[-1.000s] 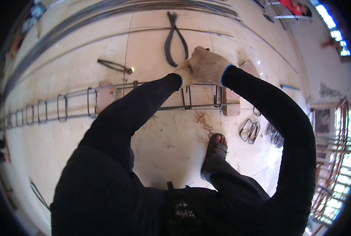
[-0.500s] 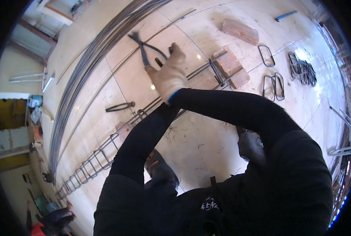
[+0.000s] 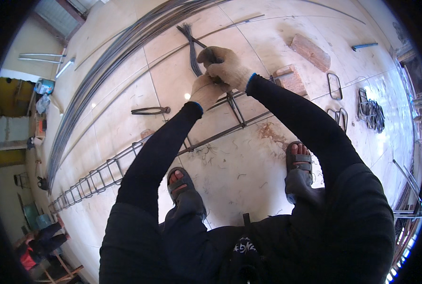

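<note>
Cage (image 3: 242,125): one, of dark steel bars and hoops (image 3: 237,111). Location?

On the floor (image 3: 239,189), slanting from the lower left up to the right, its middle beneath the hands, its right end at a brick (image 3: 292,80).

Left hand?

Left hand (image 3: 207,90): gloved, pale, black sleeve. Placed over the cage's far bar. Fingers drawn in; what they pinch, if anything, cannot tell, the tips being hidden.

Right hand?

Right hand (image 3: 227,69): gloved to match, blue cuff. Set against the left hand, thumb and fingers curled. A dark patch shows inside the curl; whether it is a held object, cannot tell.

Next outward?

Wire bundle (image 3: 193,54): one, dark, folded, just beyond the hands. Pincers (image 3: 163,110): one pair, left of the left hand, handles pointing left, apart from the cage. Sandals (image 3: 178,182): two, dark, worn, on the near side.

And the margins?

Second brick (image 3: 311,52): beyond the first, apart from it. Hoop pile (image 3: 372,111): far right. Blue rod (image 3: 364,46): upper right. Bar bundle (image 3: 128,41): long, curving down the left. Another person (image 3: 27,259): lower left rim, partly in red.
</note>
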The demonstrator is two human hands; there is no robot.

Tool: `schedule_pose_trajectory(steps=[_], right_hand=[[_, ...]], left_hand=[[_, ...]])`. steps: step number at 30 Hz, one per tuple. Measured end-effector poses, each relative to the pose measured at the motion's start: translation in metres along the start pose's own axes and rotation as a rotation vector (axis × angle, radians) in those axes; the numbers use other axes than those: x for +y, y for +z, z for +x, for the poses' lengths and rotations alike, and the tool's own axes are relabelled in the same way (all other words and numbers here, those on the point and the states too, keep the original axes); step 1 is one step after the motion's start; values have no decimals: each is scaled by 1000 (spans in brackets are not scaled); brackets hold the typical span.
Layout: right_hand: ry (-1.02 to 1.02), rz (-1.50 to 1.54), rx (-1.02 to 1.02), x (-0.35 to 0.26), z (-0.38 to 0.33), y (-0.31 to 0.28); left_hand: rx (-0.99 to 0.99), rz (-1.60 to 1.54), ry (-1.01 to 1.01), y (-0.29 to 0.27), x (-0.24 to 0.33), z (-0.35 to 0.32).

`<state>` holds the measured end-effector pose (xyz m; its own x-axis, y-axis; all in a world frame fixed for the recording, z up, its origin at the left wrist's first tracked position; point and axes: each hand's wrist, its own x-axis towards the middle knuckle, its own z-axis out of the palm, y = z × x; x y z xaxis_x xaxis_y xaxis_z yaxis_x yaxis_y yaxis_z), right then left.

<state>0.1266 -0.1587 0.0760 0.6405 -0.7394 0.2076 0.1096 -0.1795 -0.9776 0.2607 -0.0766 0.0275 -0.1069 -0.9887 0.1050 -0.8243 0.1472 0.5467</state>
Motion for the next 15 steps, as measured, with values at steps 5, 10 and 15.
schedule_pose_trajectory(steps=[5, 10, 15], right_hand=[[143, 19, 178, -30, -21, 11], [124, 64, -214, -15, 14, -13], [109, 205, -336, 14, 29, -42]], left_hand=[[-43, 117, -239, -8, 44, -5], [-57, -495, -192, -1, 6, 3], [-112, -834, -215, 31, 5, 26]])
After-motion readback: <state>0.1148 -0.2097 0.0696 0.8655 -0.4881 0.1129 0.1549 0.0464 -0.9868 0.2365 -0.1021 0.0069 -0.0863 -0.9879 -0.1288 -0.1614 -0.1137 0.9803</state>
